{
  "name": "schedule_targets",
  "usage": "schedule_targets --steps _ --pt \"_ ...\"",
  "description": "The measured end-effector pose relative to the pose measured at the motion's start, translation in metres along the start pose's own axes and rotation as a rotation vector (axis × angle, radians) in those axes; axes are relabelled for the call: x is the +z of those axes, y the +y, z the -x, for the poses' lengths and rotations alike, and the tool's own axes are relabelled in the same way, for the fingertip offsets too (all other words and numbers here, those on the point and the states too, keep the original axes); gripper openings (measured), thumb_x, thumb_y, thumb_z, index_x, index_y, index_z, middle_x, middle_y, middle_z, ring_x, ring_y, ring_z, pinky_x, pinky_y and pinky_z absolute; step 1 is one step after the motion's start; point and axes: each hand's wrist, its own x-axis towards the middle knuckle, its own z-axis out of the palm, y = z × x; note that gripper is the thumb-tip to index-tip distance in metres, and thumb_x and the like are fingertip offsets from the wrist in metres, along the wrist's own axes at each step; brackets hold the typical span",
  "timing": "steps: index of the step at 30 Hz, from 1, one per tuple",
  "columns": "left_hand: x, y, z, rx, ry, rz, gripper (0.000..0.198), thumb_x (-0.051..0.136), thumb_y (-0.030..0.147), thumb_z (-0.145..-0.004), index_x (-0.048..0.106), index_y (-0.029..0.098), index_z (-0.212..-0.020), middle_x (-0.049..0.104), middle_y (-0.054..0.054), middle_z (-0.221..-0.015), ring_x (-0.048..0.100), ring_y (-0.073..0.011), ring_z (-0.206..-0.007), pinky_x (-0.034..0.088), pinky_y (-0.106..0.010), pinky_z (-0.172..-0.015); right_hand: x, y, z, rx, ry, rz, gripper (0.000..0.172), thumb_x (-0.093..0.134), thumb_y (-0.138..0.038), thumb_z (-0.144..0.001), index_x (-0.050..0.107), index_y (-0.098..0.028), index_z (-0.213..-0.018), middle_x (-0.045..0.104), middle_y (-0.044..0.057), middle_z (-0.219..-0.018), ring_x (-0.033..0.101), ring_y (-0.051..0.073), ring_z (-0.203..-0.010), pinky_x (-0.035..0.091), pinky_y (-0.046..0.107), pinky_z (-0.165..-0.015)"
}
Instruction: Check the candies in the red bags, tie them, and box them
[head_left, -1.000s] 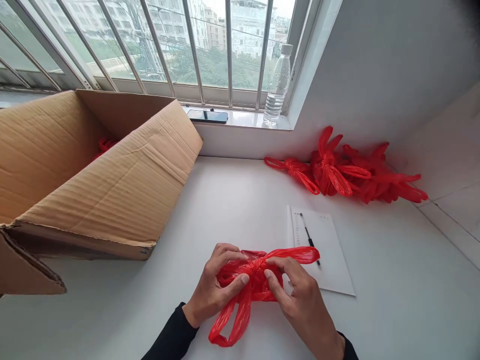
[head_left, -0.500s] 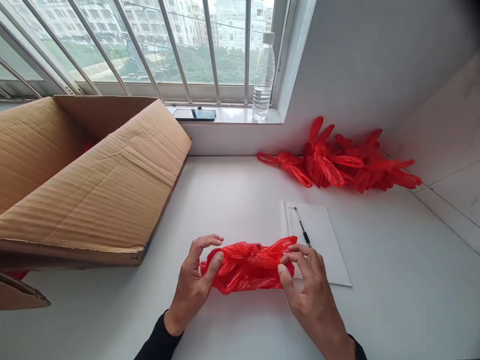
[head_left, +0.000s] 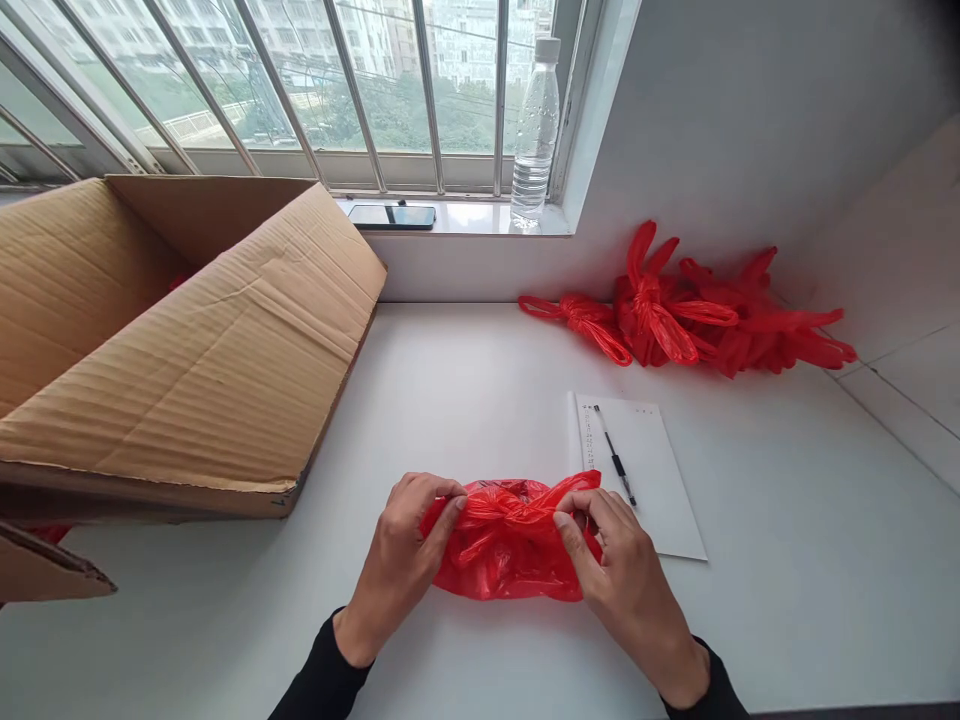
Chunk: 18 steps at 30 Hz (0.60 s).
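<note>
- A red plastic bag (head_left: 510, 570) lies on the white bench (head_left: 450, 400) at the lower centre of the frame, full and rounded, with its upper part gathered and twisted into a tie across the middle.
- The left hand (head_left: 405, 550), left of the bag, has a narrow grip: thumb and fingertips pinch the gathered plastic at the left end of the tie.
- The right hand (head_left: 630, 570), on the bag's other side, also has a narrow grip, thumb and forefinger closed on the plastic at the right end of the tie; a red loop sticks up just above those fingers.
- Black sleeves (head_left: 326, 680) cover both forearms at the bottom of the frame.
- A white pad of paper (head_left: 664, 490) lies right of centre, just beyond the right hand, with small marks along its left and top edges and a black pen (head_left: 616, 462) slanting across it.
- A pile of tied red bags (head_left: 667, 315) sits against the wall at the upper right.
- An open cardboard box (head_left: 225, 360) fills the left of the frame, a little red showing inside.
- At the top, a phone (head_left: 391, 217) lies and a clear bottle (head_left: 535, 140), partly filled, stands on the windowsill (head_left: 472, 217) before a barred window.
</note>
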Motion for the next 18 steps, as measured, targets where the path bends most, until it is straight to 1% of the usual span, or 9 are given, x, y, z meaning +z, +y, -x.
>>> schedule_targets --steps 1,3,5,8,10,12,14,17,18 --pt "0.000 0.003 -0.001 0.013 -0.010 0.001 0.010 0.055 0.023 -0.103 0.063 0.024 -0.108 0.070 -0.004 -0.105 0.061 -0.0210 -0.102 0.051 -0.037 -0.088 -0.001 -0.001 0.001 0.014 0.013 -0.002 0.013 0.048 -0.031 -0.105 0.056 -0.026 -0.097 0.065 0.003 -0.096 0.060 0.024 -0.090 0.049 0.039 -0.080" --pt "0.003 0.009 -0.004 0.082 -0.050 0.007 0.021 0.063 0.023 -0.098 0.064 0.028 -0.119 0.067 -0.005 -0.120 0.059 -0.0222 -0.113 0.050 -0.038 -0.095 -0.001 -0.006 0.002 0.006 0.012 -0.005 0.012 0.052 -0.033 -0.104 0.057 -0.026 -0.112 0.065 0.004 -0.102 0.060 0.024 -0.097 0.050 0.040 -0.084" --pt "0.006 0.012 -0.009 0.165 -0.082 0.013 0.021 0.066 0.020 -0.096 0.067 0.030 -0.114 0.068 -0.001 -0.118 0.060 -0.0214 -0.111 0.047 -0.040 -0.100 0.002 -0.009 0.001 -0.039 -0.021 -0.001 0.019 0.055 -0.033 -0.103 0.057 -0.028 -0.121 0.066 0.004 -0.105 0.060 0.025 -0.100 0.050 0.041 -0.088" --pt "0.004 0.007 -0.014 0.197 -0.056 0.011 0.013 0.059 0.014 -0.098 0.065 0.026 -0.097 0.070 0.001 -0.096 0.061 -0.0190 -0.098 0.045 -0.040 -0.098 0.001 -0.008 -0.002 -0.077 -0.031 0.016 0.011 0.049 -0.026 -0.105 0.060 -0.028 -0.105 0.066 0.001 -0.095 0.059 0.023 -0.090 0.048 0.040 -0.083" --pt "-0.004 0.002 -0.014 0.146 0.003 0.005 0.011 0.058 0.014 -0.100 0.061 0.024 -0.098 0.068 0.000 -0.095 0.060 -0.0195 -0.096 0.046 -0.038 -0.093 -0.006 -0.002 -0.002 -0.022 0.033 0.019 0.014 0.048 -0.027 -0.105 0.060 -0.027 -0.099 0.064 0.001 -0.091 0.058 0.022 -0.086 0.048 0.040 -0.080" --pt "-0.013 0.000 -0.011 0.083 0.062 0.007 0.009 0.058 0.014 -0.101 0.059 0.023 -0.100 0.066 -0.002 -0.098 0.059 -0.0198 -0.099 0.047 -0.036 -0.089 -0.015 0.003 -0.001 0.070 0.095 0.013 0.011 0.051 -0.032 -0.105 0.060 -0.028 -0.101 0.064 0.001 -0.093 0.057 0.022 -0.086 0.049 0.039 -0.079" --pt "-0.016 0.003 -0.008 0.071 0.082 0.027 0.010 0.058 0.014 -0.100 0.059 0.023 -0.104 0.066 -0.004 -0.108 0.058 -0.0199 -0.107 0.048 -0.035 -0.092 -0.022 0.004 0.001 0.126 0.102 -0.009 0.011 0.053 -0.035 -0.104 0.061 -0.029 -0.101 0.064 0.001 -0.096 0.057 0.022 -0.089 0.049 0.037 -0.078" --pt "-0.006 0.018 -0.009 0.182 -0.020 0.037 0.031 0.063 0.015 -0.098 0.058 0.024 -0.127 0.062 -0.007 -0.129 0.052 -0.0229 -0.124 0.046 -0.039 -0.104 -0.023 -0.004 0.002 0.086 0.051 -0.072 0.011 0.050 -0.034 -0.105 0.059 -0.028 -0.102 0.064 0.000 -0.100 0.058 0.020 -0.096 0.049 0.036 -0.083" --pt "0.000 0.022 -0.011 0.222 -0.064 0.029 0.036 0.064 0.015 -0.097 0.057 0.024 -0.130 0.063 -0.007 -0.130 0.052 -0.0238 -0.124 0.045 -0.040 -0.106 -0.021 -0.009 0.002 0.064 0.034 -0.094 0.011 0.049 -0.033 -0.105 0.059 -0.028 -0.102 0.064 0.000 -0.100 0.058 0.020 -0.097 0.049 0.035 -0.085"
